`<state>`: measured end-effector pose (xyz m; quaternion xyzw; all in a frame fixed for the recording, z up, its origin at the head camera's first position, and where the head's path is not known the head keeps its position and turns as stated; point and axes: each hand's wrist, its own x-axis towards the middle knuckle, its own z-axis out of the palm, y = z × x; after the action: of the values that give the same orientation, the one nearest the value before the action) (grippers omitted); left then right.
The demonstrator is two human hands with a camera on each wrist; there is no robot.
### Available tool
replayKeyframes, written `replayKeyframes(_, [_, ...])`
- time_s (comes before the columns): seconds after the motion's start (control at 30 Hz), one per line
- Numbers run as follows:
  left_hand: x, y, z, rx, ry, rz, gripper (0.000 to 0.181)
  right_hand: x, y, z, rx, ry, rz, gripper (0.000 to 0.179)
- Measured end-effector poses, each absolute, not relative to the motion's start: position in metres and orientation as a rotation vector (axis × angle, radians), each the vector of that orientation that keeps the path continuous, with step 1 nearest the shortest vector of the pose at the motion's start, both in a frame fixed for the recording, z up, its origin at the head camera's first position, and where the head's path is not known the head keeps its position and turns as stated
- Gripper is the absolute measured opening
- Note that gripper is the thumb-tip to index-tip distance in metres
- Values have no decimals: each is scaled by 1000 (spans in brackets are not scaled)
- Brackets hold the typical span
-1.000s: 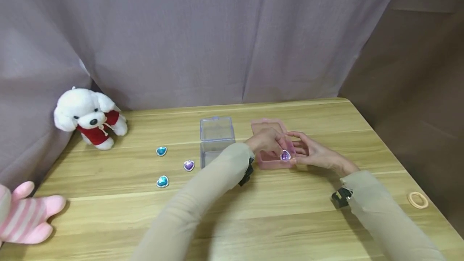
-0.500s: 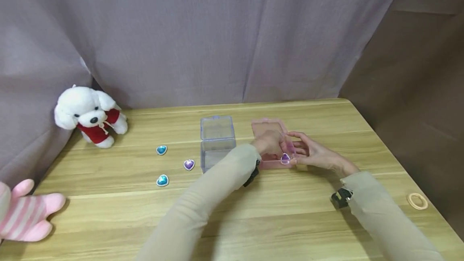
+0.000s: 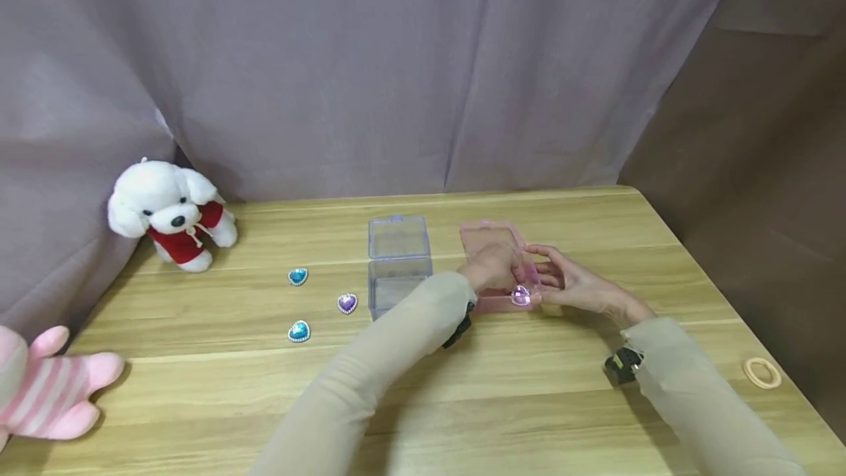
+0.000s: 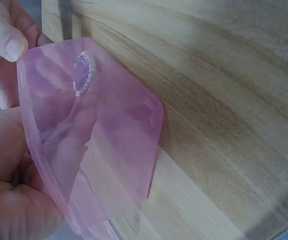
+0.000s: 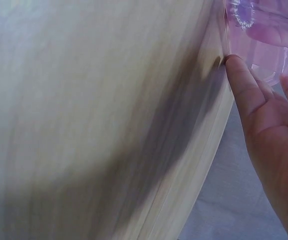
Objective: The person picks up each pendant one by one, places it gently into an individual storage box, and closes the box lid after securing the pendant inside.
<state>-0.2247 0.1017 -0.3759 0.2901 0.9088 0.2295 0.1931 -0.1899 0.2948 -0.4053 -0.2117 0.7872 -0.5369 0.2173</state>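
Observation:
A pink see-through plastic box [image 3: 492, 305] stands on the table, its lid [image 3: 485, 231] tipped back. My left hand [image 3: 492, 268] reaches down into it with bent fingers, pinching a purple heart gem [image 3: 521, 296] edged in small white beads, near the front right corner. In the left wrist view this gem [image 4: 83, 74] shows through the box wall above the base; the fingertips on it are blurred. My right hand [image 3: 581, 286] grips the box's right side, thumb at the front corner and forefinger farther back.
Left of the pink box, an open clear bluish box [image 3: 399, 268] stands partly behind my left sleeve. Two blue heart gems [image 3: 299, 331] and another purple heart gem [image 3: 346, 303] lie farther left. Plush toys, a white dog [image 3: 175, 215] and a pink striped one [image 3: 59, 391], sit leftmost; a wooden ring [image 3: 762, 373] lies right.
My left hand has lowered slightly into the pink box, and the purple heart gem with it. My right hand stays on the box's side. The whole view has shifted slightly.

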Motion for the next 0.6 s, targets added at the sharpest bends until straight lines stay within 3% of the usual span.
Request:
replayKeyframes(0.37, [-217,94,-356,796,2512,804,27,-189,299,-408,-572,2222,-1454,79])
replayKeyframes(0.6, [-213,13,-312,753,2364,1235,24,-191,296,-407,-570,2258,-1426,78])
